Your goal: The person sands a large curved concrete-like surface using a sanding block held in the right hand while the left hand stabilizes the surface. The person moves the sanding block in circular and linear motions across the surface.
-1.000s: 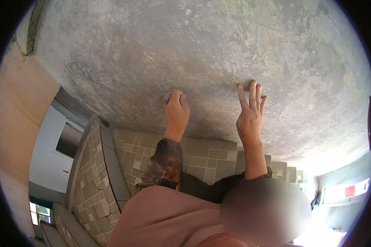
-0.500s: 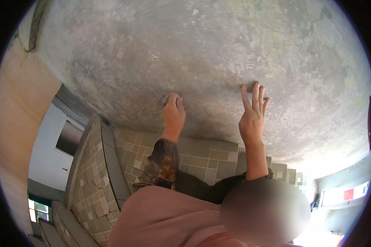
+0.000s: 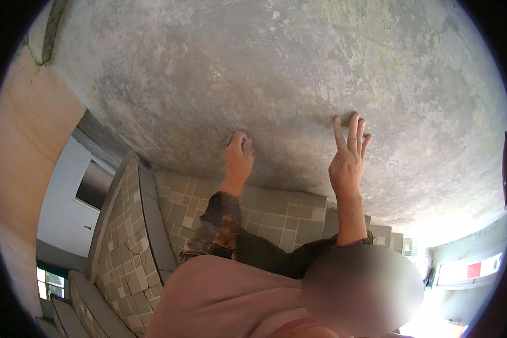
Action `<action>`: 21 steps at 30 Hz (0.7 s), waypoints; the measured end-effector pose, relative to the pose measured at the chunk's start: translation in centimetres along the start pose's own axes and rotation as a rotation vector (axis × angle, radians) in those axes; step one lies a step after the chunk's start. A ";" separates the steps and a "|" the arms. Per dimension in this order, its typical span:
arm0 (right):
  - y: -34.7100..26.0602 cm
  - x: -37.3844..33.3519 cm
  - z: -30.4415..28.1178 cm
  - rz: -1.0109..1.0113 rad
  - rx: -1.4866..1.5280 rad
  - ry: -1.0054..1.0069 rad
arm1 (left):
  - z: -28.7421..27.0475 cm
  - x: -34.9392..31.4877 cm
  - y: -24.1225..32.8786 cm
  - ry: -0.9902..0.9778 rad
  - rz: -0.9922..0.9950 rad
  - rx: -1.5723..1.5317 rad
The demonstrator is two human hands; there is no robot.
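Observation:
A mottled grey plaster wall (image 3: 281, 73) fills the upper part of the view, with pale flaky patches. My left hand (image 3: 240, 160) is closed around a small grey piece (image 3: 230, 138) and presses it to the wall's lower part. Only the rim of that piece shows past my fingers, so its exact kind is hidden. To the right, my right hand (image 3: 346, 160) lies against the same wall with fingers stretched out and spread, holding nothing.
Stone-patterned tiles (image 3: 270, 219) run along the wall's foot, stepping down to the right. At the left a tiled ledge (image 3: 127, 242) meets the wall, beside a tan wall (image 3: 28, 169) and a white door (image 3: 73, 208). Bright light enters at the lower right.
My left hand has shifted very slightly down along the wall with the small grey piece. My right hand stays spread on the wall, nearly in place.

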State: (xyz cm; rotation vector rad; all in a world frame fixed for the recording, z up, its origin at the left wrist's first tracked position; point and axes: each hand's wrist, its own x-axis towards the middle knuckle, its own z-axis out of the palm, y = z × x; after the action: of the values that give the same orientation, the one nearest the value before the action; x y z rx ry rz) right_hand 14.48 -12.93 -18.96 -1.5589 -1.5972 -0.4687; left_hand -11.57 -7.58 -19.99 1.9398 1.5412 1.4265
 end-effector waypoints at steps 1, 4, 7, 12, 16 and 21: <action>0.0 0.0 0.0 -0.001 0.000 0.006 | -0.5 -0.3 -0.1 -0.017 -0.017 -0.033; 0.1 0.0 0.0 -0.010 0.003 0.019 | -2.0 -0.3 0.0 -0.087 -0.034 -0.287; -0.2 0.2 -0.3 -0.005 -0.023 -0.004 | -3.0 -1.1 1.0 -0.173 -0.126 -0.832; -2.3 0.5 -1.6 0.013 0.230 0.037 | -3.7 -3.2 3.1 -0.284 -0.306 -1.241; -5.8 -0.4 -2.3 0.092 0.779 -0.125 | -4.4 -4.0 4.7 -0.359 -0.287 -1.240; -9.5 -1.8 -1.6 0.434 1.395 -0.598 | -5.6 -5.5 6.3 -0.427 -0.255 -1.145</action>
State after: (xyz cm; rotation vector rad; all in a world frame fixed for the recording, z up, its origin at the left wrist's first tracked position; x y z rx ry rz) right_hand 5.76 -16.75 -16.75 -0.8290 -1.3182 1.2224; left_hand -12.17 -16.65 -15.60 1.1511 0.5027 1.2227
